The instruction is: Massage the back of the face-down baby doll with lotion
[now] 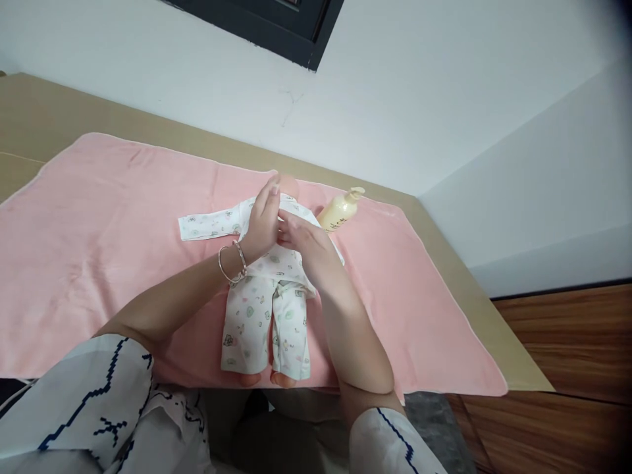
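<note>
A baby doll in a white printed top (281,263) and matching trousers (249,326) lies on a pink blanket (148,197), feet toward me. Over its chest, my left hand (264,220) is held on edge with its fingers stretched out. My right hand (311,247) meets its palm, fingers extended and partly hidden behind the left one. I see nothing held in either hand. Just beyond my right hand a pale yellow pump bottle (340,209) leans at the doll's shoulder. My hands cover much of the doll's upper body and part of its head (289,187).
Under the blanket is a tan table (434,243), its far edge along a white wall (197,85). A dark window frame (276,33) is above. Wooden panels (567,336) stand at the right. One doll sleeve (207,225) stretches out left.
</note>
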Demonstrator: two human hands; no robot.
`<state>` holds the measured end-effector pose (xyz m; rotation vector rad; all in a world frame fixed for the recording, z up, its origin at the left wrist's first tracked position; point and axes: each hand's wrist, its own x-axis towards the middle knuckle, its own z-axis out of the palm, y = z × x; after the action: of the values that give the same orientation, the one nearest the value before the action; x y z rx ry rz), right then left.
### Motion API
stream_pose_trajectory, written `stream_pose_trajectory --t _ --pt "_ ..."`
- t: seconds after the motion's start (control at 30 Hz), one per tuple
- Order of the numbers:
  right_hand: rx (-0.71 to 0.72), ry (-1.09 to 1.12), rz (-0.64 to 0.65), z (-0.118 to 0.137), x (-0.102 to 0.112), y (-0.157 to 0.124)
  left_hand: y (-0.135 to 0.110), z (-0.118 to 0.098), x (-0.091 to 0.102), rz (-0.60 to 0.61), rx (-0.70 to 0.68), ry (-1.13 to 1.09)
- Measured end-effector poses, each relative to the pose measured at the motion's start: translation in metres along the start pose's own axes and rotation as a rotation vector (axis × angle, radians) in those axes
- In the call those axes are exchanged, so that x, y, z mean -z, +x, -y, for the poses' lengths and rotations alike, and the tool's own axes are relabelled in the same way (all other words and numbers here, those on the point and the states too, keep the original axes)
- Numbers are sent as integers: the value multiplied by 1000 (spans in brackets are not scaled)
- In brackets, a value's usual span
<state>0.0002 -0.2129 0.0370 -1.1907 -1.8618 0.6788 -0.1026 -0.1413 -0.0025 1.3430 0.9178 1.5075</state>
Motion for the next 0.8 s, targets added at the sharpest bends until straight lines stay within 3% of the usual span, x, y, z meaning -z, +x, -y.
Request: stream_pose_trajectory --t 0.07,0.13,0.33,0.43,0.53,0.6,0.7,0.8 --pt "-89 30 -57 -24 -3 14 6 20 1 -33 7 65" --pt "-59 -85 -124 -47 -8 26 13 38 4 -91 44 157" --pt "68 -432 180 -101 -13 47 23 67 14 -102 -5 388" --pt "-25 -481 102 -120 -7 52 19 70 13 -44 -57 451" --pt "-222 -561 -9 -119 -9 50 14 71 12 -8 -79 491" --pt "-264 -641 -31 -107 -18 46 12 72 11 -8 -91 481" --pt "-123 -685 72 -89 -28 42 12 77 12 -23 -127 444" --pt "-20 -609 184 -96 -22 46 14 84 13 -43 -208 468"
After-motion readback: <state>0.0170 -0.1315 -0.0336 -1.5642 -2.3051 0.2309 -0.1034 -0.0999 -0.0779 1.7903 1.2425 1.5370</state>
